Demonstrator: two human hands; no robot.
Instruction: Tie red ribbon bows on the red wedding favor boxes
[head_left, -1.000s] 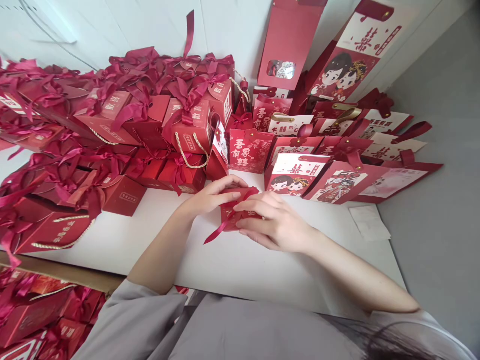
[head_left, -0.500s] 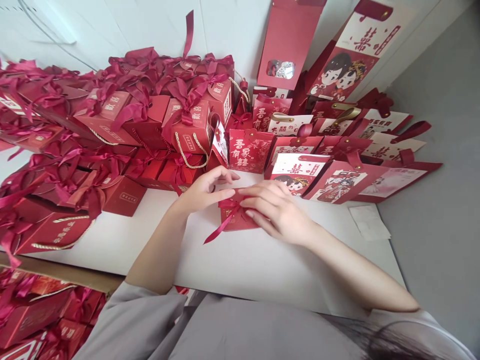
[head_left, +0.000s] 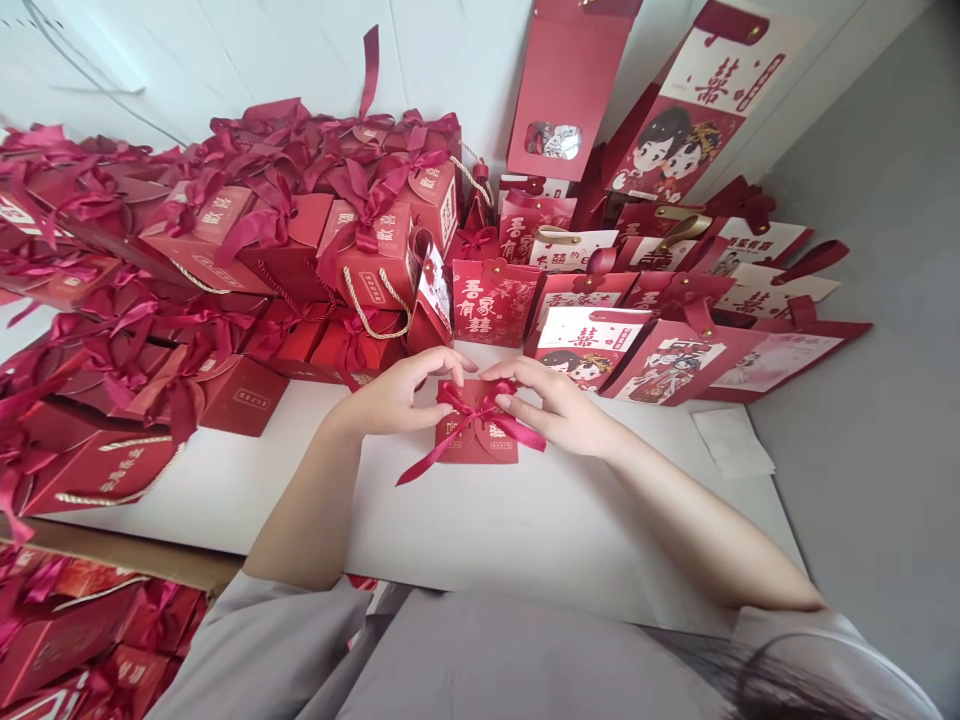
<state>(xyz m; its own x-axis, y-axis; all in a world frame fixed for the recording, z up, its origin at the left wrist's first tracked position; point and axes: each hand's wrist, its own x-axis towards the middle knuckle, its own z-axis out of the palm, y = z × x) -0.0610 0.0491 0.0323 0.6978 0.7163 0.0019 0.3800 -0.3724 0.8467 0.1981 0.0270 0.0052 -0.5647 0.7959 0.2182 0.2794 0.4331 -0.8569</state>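
A small red gift box (head_left: 478, 453) with gold lettering sits on the white table in front of me. Across its top runs a crimson ribbon (head_left: 475, 413) tied in a bow, its two tails spreading left and right. My left hand (head_left: 401, 396) is at the left loop of the bow, which lies between its thumb and bent fingers. At the right loop, my right hand (head_left: 564, 408) has thumb and index finger closed around the ribbon. Parts of both loops are hidden by the fingers.
Many finished-looking red boxes with ribbons (head_left: 247, 215) are piled at the left and back. Upright red and white gift bags (head_left: 577, 345) stand behind the box. A folded white paper (head_left: 733, 442) lies at right; more boxes (head_left: 82, 630) fill a carton lower left.
My right hand has drawn back to the right, uncovering the bow and its right tail. My left hand has come down to the left loop. The view has shifted slightly.
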